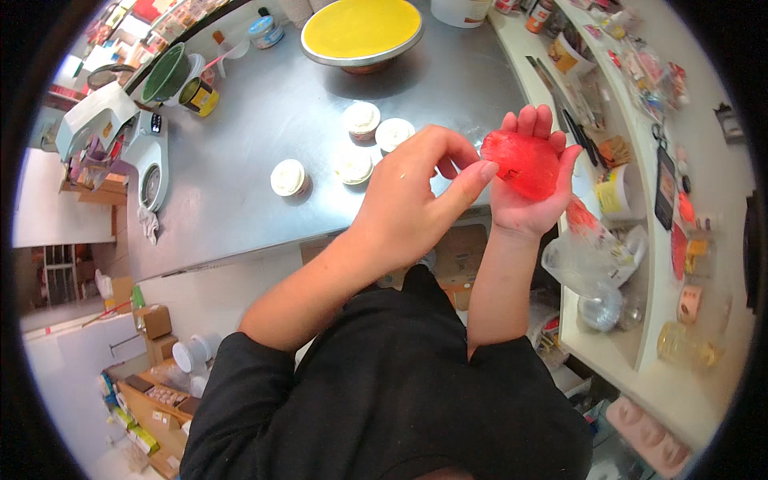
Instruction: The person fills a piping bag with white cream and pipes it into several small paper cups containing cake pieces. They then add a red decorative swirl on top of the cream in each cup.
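Note:
My right hand (520, 216) is turned palm up at the right front of the metal table. On its palm lies a glossy red lump (524, 168) that seems wrapped in clear film, with the fingers behind it. Thumb and forefinger of my left hand (420, 192) pinch the left edge of the wrapped lump. Beyond and left of my left hand stand several cupcakes topped with white frosting, among them a front-left cupcake (289, 178), a back cupcake (362, 119) and one partly hidden cupcake (394, 134) behind my knuckles.
A cake turntable (362, 32) with a yellow top stands at the table's back. To the left are a white stand mixer (144, 152), a green bowl (166, 74) and a blue-lidded jar (265, 32). Close on the right, crowded white shelves hold a plastic bag (592, 252) and tubs.

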The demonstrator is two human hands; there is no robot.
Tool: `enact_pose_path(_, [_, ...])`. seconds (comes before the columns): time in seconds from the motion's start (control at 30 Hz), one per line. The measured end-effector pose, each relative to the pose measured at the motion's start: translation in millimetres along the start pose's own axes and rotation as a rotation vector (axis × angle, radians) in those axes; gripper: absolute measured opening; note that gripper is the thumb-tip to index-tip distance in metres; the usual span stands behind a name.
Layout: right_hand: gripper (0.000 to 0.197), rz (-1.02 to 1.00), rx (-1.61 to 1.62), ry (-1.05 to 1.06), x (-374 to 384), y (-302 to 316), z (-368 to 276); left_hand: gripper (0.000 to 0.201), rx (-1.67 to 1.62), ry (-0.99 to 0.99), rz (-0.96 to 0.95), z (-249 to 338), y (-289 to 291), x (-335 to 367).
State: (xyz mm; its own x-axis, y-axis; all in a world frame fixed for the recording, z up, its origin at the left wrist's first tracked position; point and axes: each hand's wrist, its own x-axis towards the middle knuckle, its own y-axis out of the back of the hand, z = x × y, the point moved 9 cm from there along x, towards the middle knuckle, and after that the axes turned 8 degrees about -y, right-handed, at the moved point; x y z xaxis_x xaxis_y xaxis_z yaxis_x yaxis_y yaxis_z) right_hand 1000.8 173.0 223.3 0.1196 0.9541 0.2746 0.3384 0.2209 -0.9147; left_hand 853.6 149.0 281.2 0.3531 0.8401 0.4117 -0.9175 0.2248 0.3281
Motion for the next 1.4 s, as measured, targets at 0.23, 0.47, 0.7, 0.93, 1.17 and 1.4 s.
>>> enact_pose_path(0.23, [0.050,-0.133,-0.069,-0.098,36.1,7.9,6.3,0.017,-0.285,0.290,0.049,-43.8,-17.2,22.9])
enact_pose_path(0.47, [0.046,-0.009,-0.003,-0.156,56.3,37.7,21.9,0.011,-0.272,0.236,0.278,-68.3,16.9,34.1])
enact_pose_path(0.7, [0.038,0.105,0.157,-0.129,66.6,65.6,20.1,0.012,0.141,0.099,0.453,-74.8,78.7,33.0])
enact_pose_path(0.93, [0.052,0.159,-0.112,-0.070,70.9,46.3,26.2,0.022,0.834,-0.726,-0.302,41.5,-124.0,95.8])
enact_pose_path(1.17, [0.053,0.655,-0.196,0.013,54.5,23.2,27.6,0.020,1.209,-0.546,-0.791,-2.2,-170.2,86.1])
enact_pose_path(1.4, [0.041,0.184,-0.164,0.127,60.5,47.6,22.1,0.023,0.956,-0.554,-0.922,-15.5,-195.0,67.2])
